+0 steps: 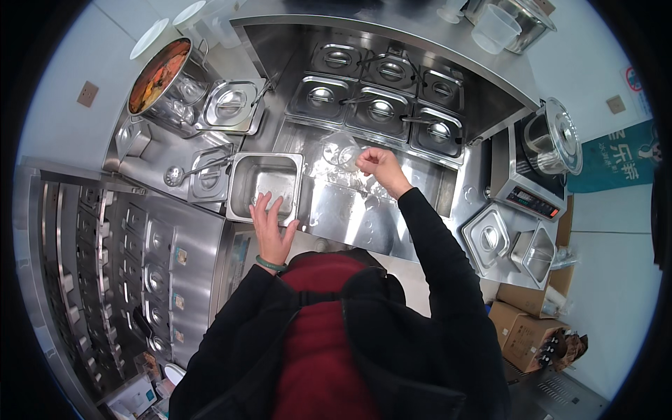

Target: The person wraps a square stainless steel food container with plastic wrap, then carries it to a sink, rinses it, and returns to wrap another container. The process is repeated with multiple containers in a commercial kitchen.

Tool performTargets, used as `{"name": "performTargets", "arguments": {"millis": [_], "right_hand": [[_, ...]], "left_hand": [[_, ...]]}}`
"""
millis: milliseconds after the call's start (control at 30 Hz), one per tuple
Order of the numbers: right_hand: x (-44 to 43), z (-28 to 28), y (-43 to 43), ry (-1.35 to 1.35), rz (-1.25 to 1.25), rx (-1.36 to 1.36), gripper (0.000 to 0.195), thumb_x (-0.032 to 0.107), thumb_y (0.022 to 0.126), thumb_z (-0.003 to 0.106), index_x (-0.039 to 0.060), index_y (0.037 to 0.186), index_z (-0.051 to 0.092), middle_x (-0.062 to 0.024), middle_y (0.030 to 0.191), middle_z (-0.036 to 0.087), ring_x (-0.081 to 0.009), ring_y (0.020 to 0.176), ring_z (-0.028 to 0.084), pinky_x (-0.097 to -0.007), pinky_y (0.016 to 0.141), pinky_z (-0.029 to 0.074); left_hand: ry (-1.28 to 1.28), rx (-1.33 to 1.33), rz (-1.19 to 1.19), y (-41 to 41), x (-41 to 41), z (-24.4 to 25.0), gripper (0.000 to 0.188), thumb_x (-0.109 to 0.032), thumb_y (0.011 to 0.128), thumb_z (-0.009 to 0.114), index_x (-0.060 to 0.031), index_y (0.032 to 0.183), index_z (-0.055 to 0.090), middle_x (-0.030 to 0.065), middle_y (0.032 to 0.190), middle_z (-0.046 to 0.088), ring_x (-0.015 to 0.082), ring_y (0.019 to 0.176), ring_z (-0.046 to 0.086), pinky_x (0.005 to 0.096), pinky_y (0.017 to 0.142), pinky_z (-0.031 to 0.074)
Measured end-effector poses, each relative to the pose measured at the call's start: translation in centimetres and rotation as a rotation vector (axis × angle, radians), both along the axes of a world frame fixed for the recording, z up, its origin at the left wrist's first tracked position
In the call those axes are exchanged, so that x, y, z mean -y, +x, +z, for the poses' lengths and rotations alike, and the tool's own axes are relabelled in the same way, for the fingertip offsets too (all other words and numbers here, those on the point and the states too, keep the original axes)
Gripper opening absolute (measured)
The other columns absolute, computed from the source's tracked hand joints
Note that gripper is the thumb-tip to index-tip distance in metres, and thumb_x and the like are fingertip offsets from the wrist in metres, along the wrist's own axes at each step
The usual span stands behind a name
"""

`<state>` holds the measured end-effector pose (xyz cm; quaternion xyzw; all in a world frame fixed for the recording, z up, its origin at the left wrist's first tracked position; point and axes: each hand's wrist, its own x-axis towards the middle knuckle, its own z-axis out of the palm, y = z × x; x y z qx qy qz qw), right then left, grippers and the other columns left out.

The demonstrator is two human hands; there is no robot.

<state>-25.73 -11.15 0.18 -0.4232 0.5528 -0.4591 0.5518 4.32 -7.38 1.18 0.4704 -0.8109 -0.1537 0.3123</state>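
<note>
My left hand is over the near side of a deep rectangular steel food pan, fingers spread and reaching over its rim. The pan is uncovered; a little liquid or wet shine shows on its bottom. My right hand is curled at the right edge of a clear plastic container, seemingly gripping its edge or handle. The see-through container blends with the shiny steel behind it. Below it, the steel worktop is wet with splashes and drops. Behind stand lidded steel pans, several with utensil handles sticking out.
Left are a large steel pot of red-orange food, a lidded pan and a perforated ladle. At right stand an induction cooker with a lidded pot, a loose pan lid and a small steel pan.
</note>
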Motion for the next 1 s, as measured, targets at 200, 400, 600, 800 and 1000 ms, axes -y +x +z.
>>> {"name": "performTargets", "arguments": {"millis": [200,400,600,800,1000], "right_hand": [[0.2,7.4,5.0,-0.458,0.085,-0.491,0.007,0.006,0.078,0.062,0.001,0.079,0.057,-0.0047,0.077,0.055,-0.0161,0.068,0.053,-0.0269,0.062,0.045],[-0.5,8.4,9.8,-0.897,0.193,-0.946,0.009,0.003,0.067,0.057,0.0015,0.071,0.049,-0.0098,0.079,0.049,-0.0268,0.08,0.052,-0.0345,0.065,0.047],[-1.1,7.0,11.1,-1.068,0.266,-1.138,0.009,0.007,0.066,0.055,0.0025,0.071,0.048,-0.0083,0.079,0.047,-0.0229,0.08,0.051,-0.0308,0.065,0.048],[-1.6,6.5,9.5,-0.891,0.101,-0.97,0.01,0.003,0.068,0.058,0.0029,0.075,0.052,-0.009,0.082,0.05,-0.026,0.082,0.053,-0.0343,0.066,0.047],[-2.2,4.7,5.4,-0.433,-0.078,-0.821,0.01,0.006,0.072,0.064,0.0004,0.073,0.056,-0.0136,0.077,0.056,-0.0332,0.072,0.055,-0.0398,0.064,0.045]], "left_hand": [[-0.027,0.002,0.019,0.2,0.0,-0.4,0.062,-0.021,0.074,0.068,-0.003,0.127,0.041,0.0168,0.133,0.035,0.0366,0.128,0.028,0.0537,0.105,0.013],[-0.02,-0.028,0.064,-0.1,0.0,-0.2,0.076,-0.021,0.072,0.07,-0.0007,0.134,0.031,0.0177,0.134,0.034,0.037,0.128,0.028,0.0523,0.106,0.013],[-0.029,-0.021,0.09,-0.1,-0.1,-0.4,0.083,-0.018,0.068,0.073,0.0006,0.135,0.028,0.0184,0.135,0.032,0.0366,0.129,0.026,0.0522,0.107,0.012],[-0.01,-0.013,0.079,-0.2,-0.1,-0.3,0.079,-0.022,0.072,0.07,-0.0011,0.136,0.029,0.0178,0.136,0.032,0.0369,0.129,0.026,0.0525,0.106,0.012],[0.006,-0.011,0.077,0.0,-0.1,-0.4,0.077,-0.021,0.071,0.07,-0.0015,0.134,0.032,0.0174,0.135,0.033,0.0364,0.13,0.026,0.0525,0.107,0.012]]}}
